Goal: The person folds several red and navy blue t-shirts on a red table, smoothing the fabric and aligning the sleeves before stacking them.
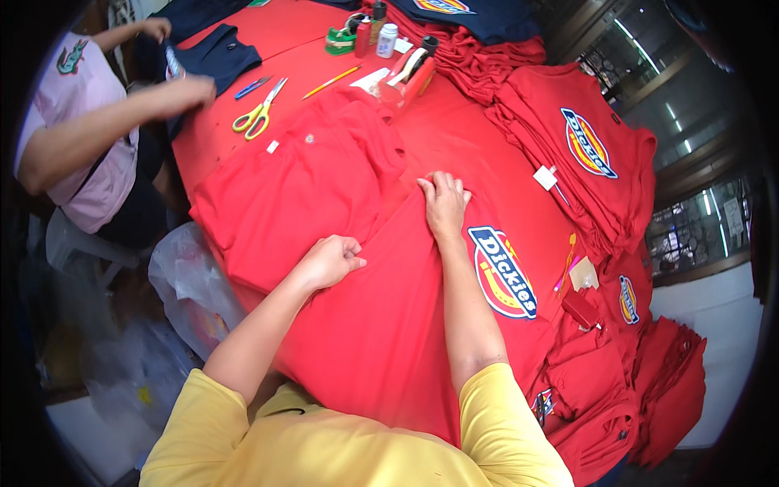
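A red T-shirt (369, 316) is spread over the table in front of me, its near part reaching down to my body. My left hand (329, 261) is closed, pinching the cloth between thumb and fingers. Farther out and to the right, my right hand (445, 207) has its fingers bent down onto the shirt, gripping the fabric along a crease. Beside my right forearm lies a blue, white and yellow printed badge (503, 272) on red cloth. Another loosely bunched red garment (300, 187) lies beyond my left hand.
Yellow-handled scissors (258, 118), a pencil (331, 82), a tape dispenser (410, 77) and small bottles (387, 40) sit at the far side. Stacked red shirts (568, 146) line the right. A person in pink (101, 138) works at left, near plastic bags (191, 272).
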The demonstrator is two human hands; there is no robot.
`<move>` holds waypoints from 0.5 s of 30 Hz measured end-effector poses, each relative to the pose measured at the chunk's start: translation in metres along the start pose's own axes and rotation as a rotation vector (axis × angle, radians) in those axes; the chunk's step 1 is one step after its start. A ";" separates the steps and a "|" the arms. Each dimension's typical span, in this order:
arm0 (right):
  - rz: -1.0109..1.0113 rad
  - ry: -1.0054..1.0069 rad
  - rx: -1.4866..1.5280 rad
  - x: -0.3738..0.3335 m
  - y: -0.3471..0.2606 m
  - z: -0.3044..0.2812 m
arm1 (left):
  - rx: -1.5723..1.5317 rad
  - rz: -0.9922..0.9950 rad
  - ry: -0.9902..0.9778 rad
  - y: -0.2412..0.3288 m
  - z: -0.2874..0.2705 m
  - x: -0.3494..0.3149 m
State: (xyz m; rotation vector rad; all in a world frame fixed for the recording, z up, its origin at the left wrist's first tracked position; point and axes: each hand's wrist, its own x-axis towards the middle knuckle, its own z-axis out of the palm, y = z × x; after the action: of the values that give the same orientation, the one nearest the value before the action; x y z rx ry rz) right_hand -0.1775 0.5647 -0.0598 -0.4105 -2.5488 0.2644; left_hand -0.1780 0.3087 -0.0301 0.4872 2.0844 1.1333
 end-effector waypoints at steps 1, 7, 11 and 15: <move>-0.001 -0.005 -0.002 -0.002 0.002 0.001 | 0.024 -0.024 -0.015 -0.003 -0.003 -0.006; -0.003 0.003 -0.128 -0.005 -0.003 0.004 | 0.096 0.103 0.097 -0.028 0.001 -0.031; -0.022 -0.057 -0.109 -0.006 -0.009 -0.001 | 0.063 -0.033 -0.034 -0.028 -0.013 -0.049; 0.044 -0.049 -0.061 -0.006 -0.013 -0.003 | 0.079 -0.003 -0.043 -0.045 -0.015 -0.068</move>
State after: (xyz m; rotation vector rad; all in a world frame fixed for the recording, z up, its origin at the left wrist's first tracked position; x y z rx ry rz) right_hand -0.1742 0.5506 -0.0565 -0.4897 -2.6030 0.2163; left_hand -0.1425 0.2341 -0.0356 0.5416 2.0980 1.0328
